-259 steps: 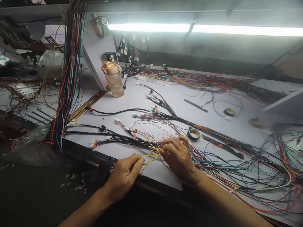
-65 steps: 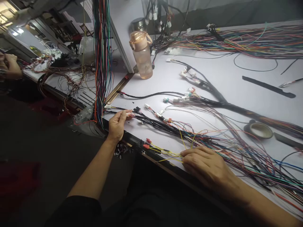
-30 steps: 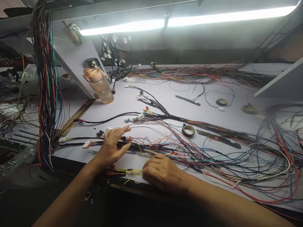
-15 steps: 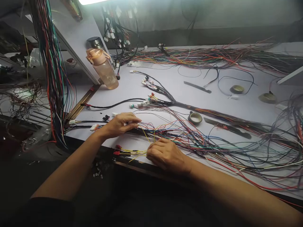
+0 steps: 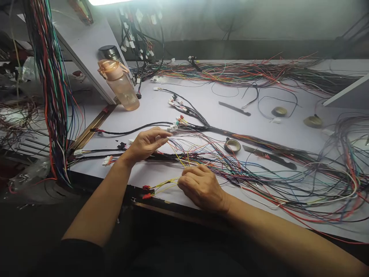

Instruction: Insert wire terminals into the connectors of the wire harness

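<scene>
My right hand is closed in a fist around thin yellow wires near the table's front edge. Red connectors sit on the left ends of these wires. My left hand is raised a little above the harness, thumb and forefinger pinched at the end of a yellow wire that runs down toward my right fist. Its fingertips hide the wire's tip. Beneath and between both hands lies a dark-sleeved wire harness. A white-and-orange connector lies left of my left wrist.
A taped harness crosses the table behind my hands. A tape roll and a dark flat blade-like strip lie to the right. An orange bottle stands at back left, beside a hanging wire bundle. Loose wires spread rightward.
My left hand has moved up and slightly left, off the harness, with the yellow wire at its fingertips. My right fist stays nearly in place. The view has shifted slightly.
</scene>
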The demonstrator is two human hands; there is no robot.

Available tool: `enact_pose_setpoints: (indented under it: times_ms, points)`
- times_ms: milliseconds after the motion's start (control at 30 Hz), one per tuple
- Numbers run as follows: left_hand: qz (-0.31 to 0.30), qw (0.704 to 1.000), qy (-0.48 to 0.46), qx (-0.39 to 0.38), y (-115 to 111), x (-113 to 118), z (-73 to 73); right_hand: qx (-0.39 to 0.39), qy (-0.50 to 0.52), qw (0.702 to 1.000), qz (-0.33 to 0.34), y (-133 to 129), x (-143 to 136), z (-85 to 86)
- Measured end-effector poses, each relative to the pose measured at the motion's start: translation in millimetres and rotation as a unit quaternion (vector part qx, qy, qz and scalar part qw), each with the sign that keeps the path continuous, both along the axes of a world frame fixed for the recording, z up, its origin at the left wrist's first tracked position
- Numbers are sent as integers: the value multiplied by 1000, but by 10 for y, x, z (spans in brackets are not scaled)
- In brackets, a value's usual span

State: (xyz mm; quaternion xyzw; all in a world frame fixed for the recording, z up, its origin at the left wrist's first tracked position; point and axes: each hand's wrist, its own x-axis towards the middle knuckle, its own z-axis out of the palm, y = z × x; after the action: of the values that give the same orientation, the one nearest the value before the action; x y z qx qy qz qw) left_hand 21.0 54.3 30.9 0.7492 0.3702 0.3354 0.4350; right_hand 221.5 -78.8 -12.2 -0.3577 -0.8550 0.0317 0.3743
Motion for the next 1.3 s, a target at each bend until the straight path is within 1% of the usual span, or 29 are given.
enact_pose_setpoints:
  times_ms: [100,233,333,400,467,533,567,600,667,733,767,833,867,967,1033,1067,1133,1300]
  points:
    - [21,998,-48,-24,21,10,-118,-4,-1,1000,12,3,-7,0]
    - [40,995,-66,-59,23,-72,-259,-19,-4,999,31,18,-26,-8]
    - [38,997,-41,-53,35,-106,-255,-27,-14,999,33,35,-46,-32]
    - [35,999,-7,-11,81,-74,-199,-29,-17,999,35,44,-59,-46]
    - [55,996,26,57,172,9,-132,-34,-17,999,34,49,-68,-49]
    - [105,985,60,124,304,135,-89,-34,-12,999,31,52,-72,-44]
    - [136,977,84,143,381,207,-83,-33,-8,999,29,52,-73,-41]
    - [166,968,118,149,461,282,-90,-33,-5,999,29,53,-73,-40]
    - [225,945,197,131,614,426,-135,-33,0,999,30,55,-73,-45]
    - [246,932,244,110,737,544,-201,-36,4,999,32,57,-74,-60]
    - [246,931,250,102,782,588,-234,-37,8,999,34,57,-75,-69]
    - [236,941,226,88,833,644,-289,-41,13,998,36,54,-75,-89]
    - [229,950,197,78,841,656,-308,-44,14,998,37,52,-75,-96]
    - [184,980,65,32,806,651,-334,-53,10,998,37,46,-72,-106]
    - [154,988,-9,2,758,631,-330,-57,9,998,38,46,-69,-106]
    - [147,989,-30,-9,733,621,-323,-57,10,998,39,47,-68,-105]
    - [143,989,-46,-16,691,606,-305,-58,10,997,42,51,-65,-103]
    - [150,988,-31,16,648,612,-265,-58,4,997,43,63,-64,-113]
